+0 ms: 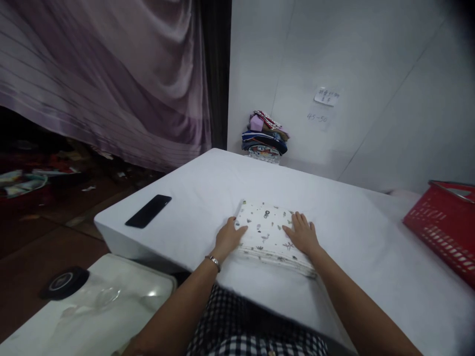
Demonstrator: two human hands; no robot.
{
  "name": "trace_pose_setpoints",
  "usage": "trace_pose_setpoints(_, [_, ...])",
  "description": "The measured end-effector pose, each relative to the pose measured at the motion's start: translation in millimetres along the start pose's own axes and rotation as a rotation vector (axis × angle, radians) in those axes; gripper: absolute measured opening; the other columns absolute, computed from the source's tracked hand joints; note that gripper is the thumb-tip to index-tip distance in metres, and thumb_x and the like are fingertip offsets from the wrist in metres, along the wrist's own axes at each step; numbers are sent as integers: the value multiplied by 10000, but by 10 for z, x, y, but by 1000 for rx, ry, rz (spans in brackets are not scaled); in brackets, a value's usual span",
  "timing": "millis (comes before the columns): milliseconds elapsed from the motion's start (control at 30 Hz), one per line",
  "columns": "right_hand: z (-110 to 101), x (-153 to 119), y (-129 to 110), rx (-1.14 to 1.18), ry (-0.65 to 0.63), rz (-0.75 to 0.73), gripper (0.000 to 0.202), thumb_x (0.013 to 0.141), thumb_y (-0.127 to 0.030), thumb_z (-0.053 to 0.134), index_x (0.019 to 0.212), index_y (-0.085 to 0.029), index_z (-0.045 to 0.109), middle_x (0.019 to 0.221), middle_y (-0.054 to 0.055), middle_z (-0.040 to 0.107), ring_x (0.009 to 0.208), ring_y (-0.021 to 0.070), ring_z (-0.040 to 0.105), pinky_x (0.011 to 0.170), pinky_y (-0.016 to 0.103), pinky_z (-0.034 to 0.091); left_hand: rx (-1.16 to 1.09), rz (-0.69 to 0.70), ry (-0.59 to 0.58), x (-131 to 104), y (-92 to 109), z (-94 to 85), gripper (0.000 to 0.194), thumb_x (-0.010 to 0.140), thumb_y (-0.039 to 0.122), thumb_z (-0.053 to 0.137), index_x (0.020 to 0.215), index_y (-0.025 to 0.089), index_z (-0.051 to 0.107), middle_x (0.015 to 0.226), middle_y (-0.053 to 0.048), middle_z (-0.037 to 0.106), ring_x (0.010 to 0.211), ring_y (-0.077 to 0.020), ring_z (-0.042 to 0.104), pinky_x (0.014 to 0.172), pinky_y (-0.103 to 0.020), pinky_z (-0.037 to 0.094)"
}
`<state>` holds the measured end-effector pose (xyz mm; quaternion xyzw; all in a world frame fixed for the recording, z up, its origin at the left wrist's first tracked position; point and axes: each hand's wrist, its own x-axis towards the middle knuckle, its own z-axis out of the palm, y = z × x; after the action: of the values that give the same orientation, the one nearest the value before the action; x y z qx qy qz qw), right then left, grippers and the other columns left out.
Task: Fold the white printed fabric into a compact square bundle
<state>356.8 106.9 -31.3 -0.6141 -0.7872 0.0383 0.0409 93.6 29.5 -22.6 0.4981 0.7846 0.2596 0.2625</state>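
Observation:
A folded white cloth point(269, 232) printed with small animals and plants lies in a neat stack of layers near the front edge of the white table. My left hand point(228, 239) rests along the cloth's left edge, its thumb on top and stretched apart from the fingers, which are partly hidden at the side. On the right edge, my right hand point(303, 235) lies with fingers spread and thumb reaching inward over the print. Both hands touch the cloth and neither is closed around it.
The white table point(208, 183) carries a black phone point(148, 211) at left and a red plastic basket point(441, 222) at right. Folded clothes point(265, 136) are piled beyond the far edge by the wall. A pale surface with a round black object point(65, 283) stands lower left.

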Motion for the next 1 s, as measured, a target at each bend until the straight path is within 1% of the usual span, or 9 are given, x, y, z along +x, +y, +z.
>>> trace_pose_setpoints(100, [-111, 6, -47, -12, -53, 15, 693, 868, -564, 274, 1398, -117, 268, 1479, 123, 174, 1356, 275, 106, 1045, 543, 105, -146, -56, -42, 12, -13, -68, 620, 749, 550, 518, 1225, 159, 442, 1180, -133, 579, 1049, -249, 554, 850, -299, 402])
trace_pose_setpoints(200, [-114, 4, -58, -59, 0, -19, 694, 871, -570, 262, 1404, -125, 251, 1485, 116, 151, 1360, 272, 77, 1051, 540, 76, -365, -106, -133, -28, -95, -169, 610, 761, 563, 494, 1195, 135, 473, 1134, -130, 601, 966, -215, 590, 784, -262, 435])
trace_pose_setpoints(267, [-50, -8, -35, -92, 32, -38, 685, 877, -558, 264, 1407, -125, 240, 1486, 107, 151, 1360, 265, 80, 1054, 528, 94, -428, -92, -190, -85, -188, -210, 627, 731, 550, 542, 1194, 133, 478, 1044, -111, 636, 875, -200, 611, 719, -254, 448])
trace_pose_setpoints(333, [22, -21, 2, -119, 41, -35, 674, 881, -548, 268, 1407, -128, 238, 1486, 99, 159, 1358, 262, 91, 1052, 517, 126, -400, -43, -198, -142, -279, -213, 642, 686, 516, 607, 1196, 145, 485, 925, -74, 657, 781, -185, 613, 666, -254, 445])
trace_pose_setpoints(433, [74, -29, 38, -148, 37, -35, 672, 880, -547, 271, 1407, -132, 233, 1487, 88, 156, 1357, 259, 93, 1046, 515, 156, -332, 4, -146, -173, -360, -169, 594, 674, 461, 630, 1178, 172, 509, 825, -29, 647, 693, -156, 592, 622, -249, 427])
trace_pose_setpoints(700, [62, -3, 41, -130, 32, -20, 663, 873, -552, 276, 1400, -150, 243, 1482, 94, 181, 1352, 258, 123, 1046, 514, 162, -326, 18, -143, -98, -395, -98, 544, 669, 439, 629, 1148, 199, 533, 849, -22, 644, 686, -143, 585, 622, -245, 427])
trace_pose_setpoints(800, [-19, 40, 76, -69, -31, -2, 651, 869, -561, 272, 1395, -178, 254, 1479, 88, 195, 1349, 263, 139, 1043, 528, 154, -407, 19, -175, -111, -395, -118, 540, 666, 467, 634, 1122, 190, 550, 884, -35, 650, 686, -142, 589, 612, -242, 439])
trace_pose_setpoints(900, [-207, 18, 10, 7, -45, -27, 627, 867, -561, 277, 1383, -205, 291, 1466, 78, 233, 1344, 287, 142, 1033, 559, 147, -501, 25, -193, -142, -386, -158, 436, 734, 490, 552, 1020, 165, 605, 827, -40, 657, 673, -137, 582, 602, -236, 448])
trace_pose_setpoints(1000, [-383, -150, -273, 170, 38, -205, 563, 866, -525, 330, 1326, -208, 403, 1408, 80, 350, 1305, 280, 251, 1029, 478, 243, -587, 21, -206, -212, -399, -196, 341, 808, 417, 445, 911, 156, 639, 779, -32, 656, 674, -127, 578, 620, -232, 464])
